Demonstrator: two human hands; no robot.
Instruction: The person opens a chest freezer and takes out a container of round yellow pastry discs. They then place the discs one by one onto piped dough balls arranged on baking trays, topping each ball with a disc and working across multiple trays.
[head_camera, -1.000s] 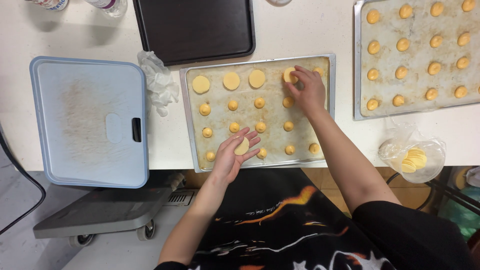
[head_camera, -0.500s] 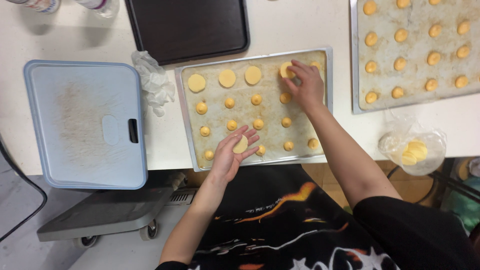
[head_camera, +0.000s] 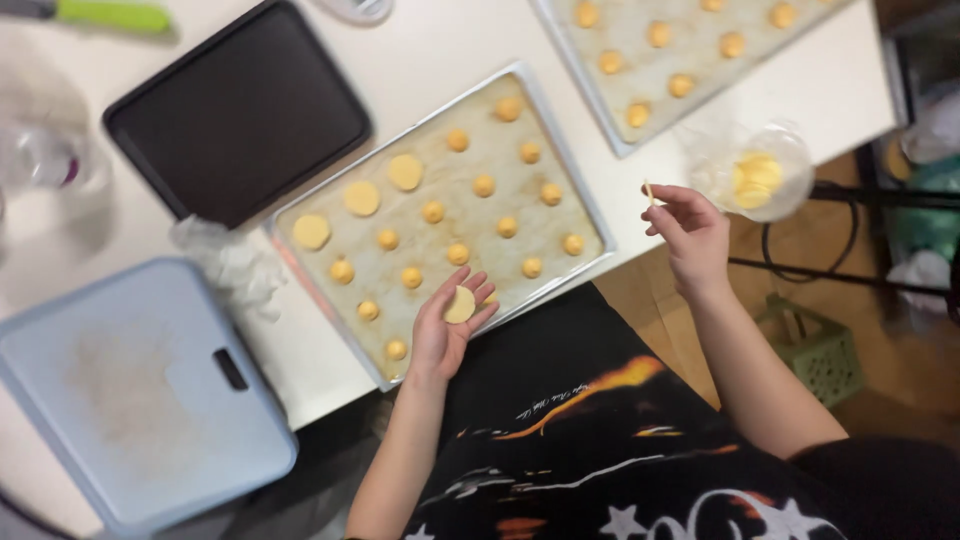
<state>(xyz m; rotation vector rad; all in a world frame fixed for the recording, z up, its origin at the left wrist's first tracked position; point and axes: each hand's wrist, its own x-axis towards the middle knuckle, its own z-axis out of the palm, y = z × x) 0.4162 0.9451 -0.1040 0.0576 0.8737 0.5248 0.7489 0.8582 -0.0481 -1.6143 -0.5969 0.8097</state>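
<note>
My left hand (head_camera: 447, 325) lies palm up at the near edge of a metal baking tray (head_camera: 300, 205), with a flattened yellow dough disc (head_camera: 460, 304) resting on its fingers. The tray holds several small yellow dough balls (head_camera: 433, 212) and three flattened discs (head_camera: 361, 198) along its far left side. My right hand (head_camera: 688, 232) is off the tray, out past the table's edge, pinching a thin flat dough disc (head_camera: 648, 192) edge-on between its fingertips. Beside that hand, a clear plastic bag (head_camera: 752, 175) with yellow pieces inside sits at the table edge.
A second tray of dough balls (head_camera: 640, 50) lies at the far right. An empty black tray (head_camera: 240, 115) is at the far left, crumpled white paper (head_camera: 232, 262) below it, a pale blue board (head_camera: 130, 390) at the near left. A green-handled tool (head_camera: 100, 14) lies at the top.
My right hand has lifted off the tray's far right corner and pulled back right, past the table edge, carrying a dough disc. The view has turned and come closer. My left hand has kept its disc.
</note>
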